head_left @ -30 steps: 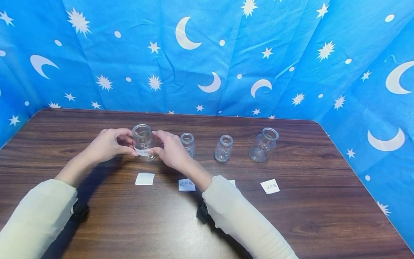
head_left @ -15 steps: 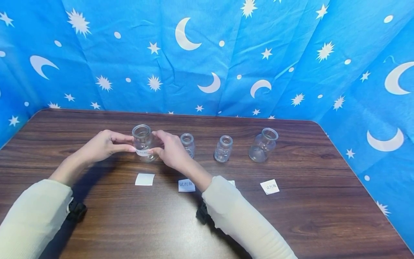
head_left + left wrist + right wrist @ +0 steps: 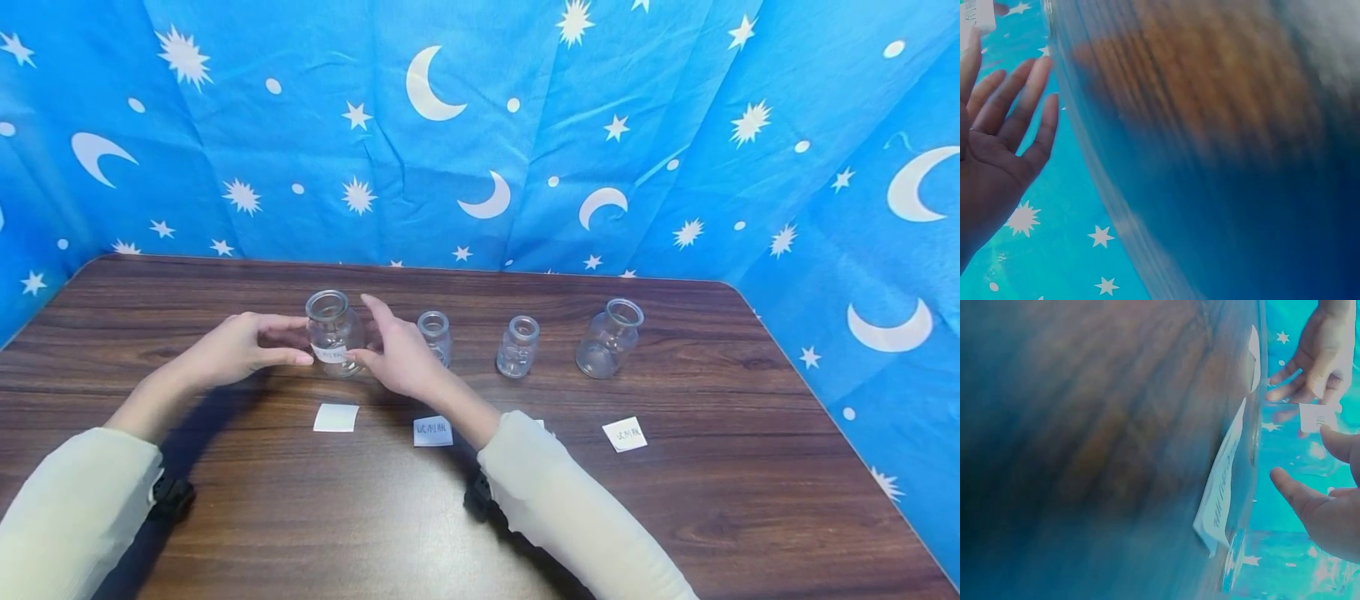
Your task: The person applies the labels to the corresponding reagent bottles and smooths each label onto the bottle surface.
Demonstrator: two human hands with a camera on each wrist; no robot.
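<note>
A large clear glass jar (image 3: 337,327) stands upright at the left of a row, a white handwritten label (image 3: 328,355) across its front. My left hand (image 3: 238,350) is at its left side, fingers spread and loosely extended, thumb tip right by the label's edge. On the other side, my right hand (image 3: 403,354) has its thumb at the label's right end, with the forefinger stretched out away from the glass. The right wrist view shows the label (image 3: 1317,417) on the jar with that thumb beside it. In the left wrist view the left hand (image 3: 1007,140) has straight, parted fingers.
Two small glass jars (image 3: 517,348) and another large jar (image 3: 606,342) stand farther right, one small jar partly behind my right hand. In front lie a blank paper slip (image 3: 335,417) and handwritten slips (image 3: 432,432), another (image 3: 625,433) at right. A blue starry cloth (image 3: 480,125) hangs behind the table.
My left hand has drawn slightly left, its fingers loosening from the jar. My right fingers have lifted off the glass and spread, the thumb staying near the label. The jar stays in place.
</note>
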